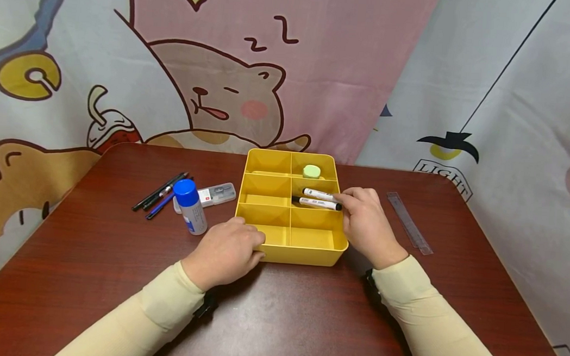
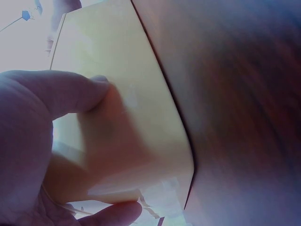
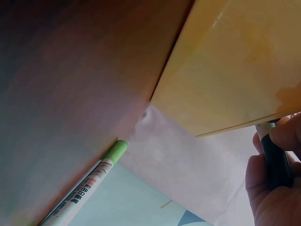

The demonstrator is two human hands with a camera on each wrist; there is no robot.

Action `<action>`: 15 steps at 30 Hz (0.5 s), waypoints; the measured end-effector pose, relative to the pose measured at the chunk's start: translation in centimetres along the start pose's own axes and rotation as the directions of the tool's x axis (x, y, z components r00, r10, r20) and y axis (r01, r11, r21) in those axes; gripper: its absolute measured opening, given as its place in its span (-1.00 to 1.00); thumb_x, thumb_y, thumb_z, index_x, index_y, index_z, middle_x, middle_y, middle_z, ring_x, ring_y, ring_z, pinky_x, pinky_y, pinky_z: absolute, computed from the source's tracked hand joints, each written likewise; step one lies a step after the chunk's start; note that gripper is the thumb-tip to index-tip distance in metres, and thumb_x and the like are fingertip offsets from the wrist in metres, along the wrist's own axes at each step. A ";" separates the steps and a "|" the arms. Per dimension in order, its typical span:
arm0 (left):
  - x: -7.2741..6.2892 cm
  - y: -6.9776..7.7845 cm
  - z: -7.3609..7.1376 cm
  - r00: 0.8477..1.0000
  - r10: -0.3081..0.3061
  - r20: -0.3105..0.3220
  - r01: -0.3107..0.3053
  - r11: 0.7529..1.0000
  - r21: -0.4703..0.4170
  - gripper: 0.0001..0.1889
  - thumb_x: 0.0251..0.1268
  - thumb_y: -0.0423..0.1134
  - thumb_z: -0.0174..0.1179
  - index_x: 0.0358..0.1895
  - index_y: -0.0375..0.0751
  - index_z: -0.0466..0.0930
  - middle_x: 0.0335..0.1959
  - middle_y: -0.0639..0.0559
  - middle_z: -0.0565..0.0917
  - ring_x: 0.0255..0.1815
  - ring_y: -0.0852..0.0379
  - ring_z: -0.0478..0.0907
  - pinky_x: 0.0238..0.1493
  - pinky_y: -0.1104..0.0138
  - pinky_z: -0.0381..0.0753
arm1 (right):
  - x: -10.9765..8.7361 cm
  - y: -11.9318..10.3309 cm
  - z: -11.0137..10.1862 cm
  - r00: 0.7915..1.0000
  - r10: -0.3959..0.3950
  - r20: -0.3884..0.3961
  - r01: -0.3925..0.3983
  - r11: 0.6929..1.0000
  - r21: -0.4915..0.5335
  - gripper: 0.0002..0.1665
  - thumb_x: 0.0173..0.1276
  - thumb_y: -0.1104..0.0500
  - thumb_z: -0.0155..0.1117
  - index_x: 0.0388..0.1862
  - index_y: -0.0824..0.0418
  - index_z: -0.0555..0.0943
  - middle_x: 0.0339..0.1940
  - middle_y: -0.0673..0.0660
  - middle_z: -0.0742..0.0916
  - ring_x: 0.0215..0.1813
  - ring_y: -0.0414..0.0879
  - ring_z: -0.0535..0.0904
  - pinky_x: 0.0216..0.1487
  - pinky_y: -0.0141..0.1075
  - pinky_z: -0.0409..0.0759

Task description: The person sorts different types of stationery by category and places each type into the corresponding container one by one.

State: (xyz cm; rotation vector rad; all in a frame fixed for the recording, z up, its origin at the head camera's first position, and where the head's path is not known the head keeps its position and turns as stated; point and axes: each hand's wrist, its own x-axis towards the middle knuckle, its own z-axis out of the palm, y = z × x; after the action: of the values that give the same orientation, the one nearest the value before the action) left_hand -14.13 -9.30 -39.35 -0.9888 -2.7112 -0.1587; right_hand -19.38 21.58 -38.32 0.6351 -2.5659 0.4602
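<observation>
A yellow compartment box stands mid-table. My left hand grips its near left corner, the thumb pressed against the outer wall in the left wrist view. At the right rim, my right hand pinches a whiteboard marker by its black cap. Two white markers lie across the middle right compartment in the head view: an upper marker and a lower marker with a black cap; fingers partly cover the right ends. A pale green lidded item sits in the far right compartment.
To the box's left are a blue-capped bottle, a clear case and several pens. A transparent ruler lies on the right. The right wrist view shows a green-capped marker outside the box.
</observation>
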 end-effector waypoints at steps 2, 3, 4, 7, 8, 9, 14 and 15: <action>0.0 0.0 0.0 1.000 -0.001 0.001 0.001 1.000 0.000 -0.75 0.25 -0.01 0.48 -0.42 0.02 0.61 -0.42 0.17 0.71 -0.36 0.04 0.48 -0.39 0.20 0.49 | 0.0 0.0 0.0 1.000 0.000 0.003 0.000 1.000 -0.003 -0.65 0.39 0.46 0.21 0.07 0.33 0.76 -0.03 0.27 0.74 0.01 0.23 0.53 0.13 0.03 0.46; 0.0 0.0 0.0 1.000 -0.001 0.001 0.001 1.000 0.000 -0.75 0.24 -0.01 0.48 -0.42 0.02 0.61 -0.42 0.17 0.71 -0.36 0.04 0.48 -0.39 0.20 0.49 | 0.0 -0.1 -0.1 1.000 0.000 0.005 0.000 1.000 -0.004 -0.65 0.39 0.46 0.21 0.08 0.33 0.76 -0.02 0.27 0.74 0.02 0.23 0.53 0.13 0.03 0.47; 0.0 0.0 0.0 1.000 -0.002 0.002 0.002 1.000 -0.001 -0.75 0.24 -0.01 0.48 -0.42 0.02 0.61 -0.42 0.17 0.71 -0.36 0.04 0.48 -0.39 0.20 0.48 | 0.0 -0.1 -0.1 1.000 0.000 0.008 0.000 1.000 -0.004 -0.65 0.39 0.46 0.21 0.08 0.33 0.76 -0.01 0.27 0.74 0.02 0.23 0.53 0.14 0.03 0.47; 0.0 0.0 0.0 1.000 -0.002 0.000 0.002 1.000 -0.002 -0.75 0.24 -0.01 0.48 -0.42 0.02 0.61 -0.42 0.17 0.71 -0.36 0.04 0.48 -0.39 0.20 0.49 | 0.0 -0.1 -0.2 1.000 0.003 0.016 -0.003 1.000 -0.004 -0.65 0.40 0.46 0.21 0.08 0.33 0.76 0.00 0.28 0.74 0.03 0.23 0.53 0.15 0.03 0.47; 0.0 0.0 0.0 1.000 -0.003 -0.001 0.003 1.000 -0.002 -0.75 0.24 -0.01 0.48 -0.42 0.02 0.61 -0.42 0.17 0.71 -0.36 0.04 0.48 -0.38 0.20 0.49 | 0.0 -0.1 -0.2 1.000 0.004 0.018 -0.004 1.000 -0.004 -0.65 0.40 0.46 0.20 0.08 0.33 0.75 0.00 0.28 0.74 0.04 0.24 0.53 0.15 0.04 0.47; 0.0 0.0 0.0 1.000 -0.002 -0.002 0.002 1.000 -0.002 -0.75 0.24 -0.01 0.48 -0.42 0.02 0.61 -0.43 0.17 0.70 -0.36 0.04 0.48 -0.38 0.20 0.49 | 0.0 -0.2 -0.2 1.000 0.005 0.021 -0.005 1.000 -0.003 -0.65 0.40 0.46 0.20 0.08 0.33 0.75 0.01 0.28 0.74 0.05 0.24 0.53 0.16 0.04 0.48; 0.0 0.0 0.0 1.000 0.000 -0.007 0.000 1.000 0.000 -0.75 0.23 -0.02 0.49 -0.42 0.02 0.61 -0.43 0.17 0.70 -0.36 0.05 0.48 -0.38 0.20 0.49 | 0.0 -0.2 -0.1 1.000 0.003 0.029 -0.003 1.000 0.001 -0.65 0.40 0.47 0.19 0.08 0.34 0.75 0.03 0.29 0.74 0.08 0.26 0.54 0.20 0.06 0.49; 0.0 0.0 0.0 1.000 0.001 -0.008 -0.001 1.000 0.001 -0.75 0.23 -0.02 0.49 -0.42 0.02 0.61 -0.43 0.17 0.70 -0.36 0.05 0.48 -0.38 0.20 0.49 | 0.0 -0.2 -0.1 1.000 0.002 0.031 -0.002 1.000 0.001 -0.65 0.40 0.47 0.19 0.09 0.34 0.74 0.04 0.29 0.74 0.08 0.26 0.54 0.20 0.06 0.49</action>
State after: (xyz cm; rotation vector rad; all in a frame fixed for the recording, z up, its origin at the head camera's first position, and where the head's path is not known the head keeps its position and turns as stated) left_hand -14.08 -9.30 -39.37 -0.9865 -2.7034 -0.1606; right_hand -19.22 21.47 -38.16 0.6452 -2.5953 0.4564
